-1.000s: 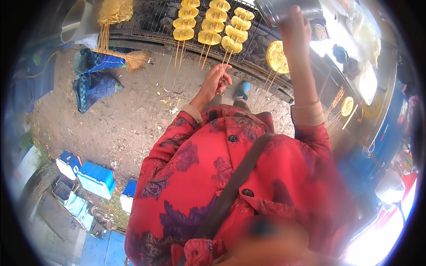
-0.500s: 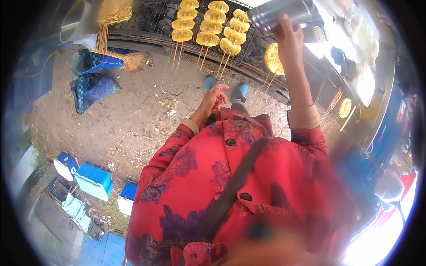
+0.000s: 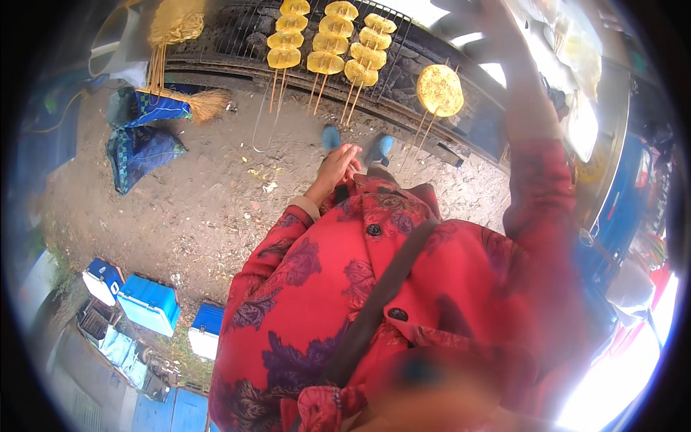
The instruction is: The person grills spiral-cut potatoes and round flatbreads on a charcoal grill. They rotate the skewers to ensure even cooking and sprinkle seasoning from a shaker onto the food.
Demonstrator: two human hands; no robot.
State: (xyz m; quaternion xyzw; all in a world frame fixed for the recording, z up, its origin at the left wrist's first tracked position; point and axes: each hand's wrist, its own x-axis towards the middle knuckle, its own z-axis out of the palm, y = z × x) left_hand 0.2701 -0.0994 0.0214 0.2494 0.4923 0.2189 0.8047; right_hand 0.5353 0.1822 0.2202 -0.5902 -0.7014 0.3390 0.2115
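Observation:
My left hand (image 3: 338, 171) hovers before my belly with its fingers loosely bent and nothing visible in it. At the top right edge my right hand (image 3: 498, 18) is raised and smeared by motion, its fingers partly out of frame. A dark shape shows at the edge beside it, too cut off to name. Below and left of that arm, a round yellow patty (image 3: 440, 91) on two sticks lies at the grill's near edge. Skewers of yellow, disc-shaped pieces (image 3: 284, 39), (image 3: 330, 45), (image 3: 367, 54) lie on the black wire grill (image 3: 243, 30), sticks pointing toward me.
A straw broom (image 3: 209, 105) and blue woven bags (image 3: 144, 151) lie on the dirt ground at left. Cooler boxes (image 3: 149, 302) stand at lower left. A bundle of sticks with a yellow head (image 3: 175, 29) is at upper left. Plastic bags (image 3: 581, 61) hang at right.
My right hand, which held a dark metal canister above the grill, has moved up and right to the frame's edge. More of the round patty shows now. My left hand has shifted slightly down and left.

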